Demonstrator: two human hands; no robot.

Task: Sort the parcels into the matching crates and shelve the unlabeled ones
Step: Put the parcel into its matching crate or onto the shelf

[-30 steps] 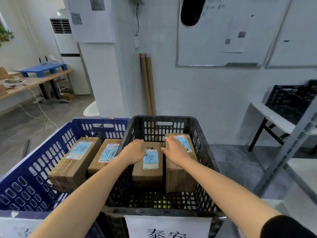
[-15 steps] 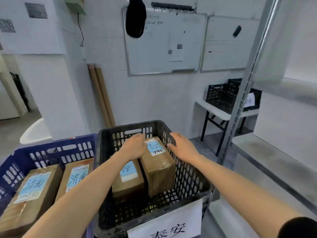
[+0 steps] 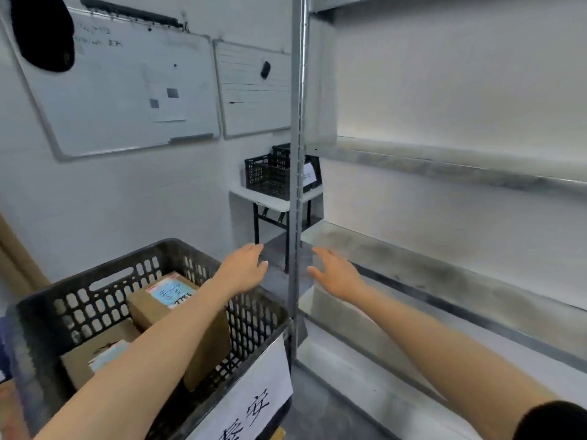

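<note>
Well, the grey shelving rack point(image 3: 444, 271) fills the right side of the room, its shelves bare as far as I can see. Its upright post point(image 3: 297, 154) stands just beside the black crate point(image 3: 152, 262), which has a paper sign point(image 3: 254, 392) hanging on its near wall. Inside are 2 cartons. The labelled parcel point(image 3: 173, 296) stands tilted toward the crate's right wall, and a second parcel point(image 3: 92, 360) lies lower, at the near left corner. Further off, a small counter point(image 3: 273, 200) carries more dark crates point(image 3: 266, 176). The left hand point(image 3: 244, 268) hovers above the black crate's far right corner, and the right hand point(image 3: 336, 274) is in front of the lower shelf's edge. Each grip is slack, fingers spread, holding nothing.

I take it a parcel has just gone into its matching crate, so the step in hand is the turn-away after release. The next move calls for fetching another parcel and reading its label, or shelving it if it has none. 0.5 s ago both hands were down at the labelled parcel, the left on its top. Now they are out of the crate and reaching toward the rack.
</note>
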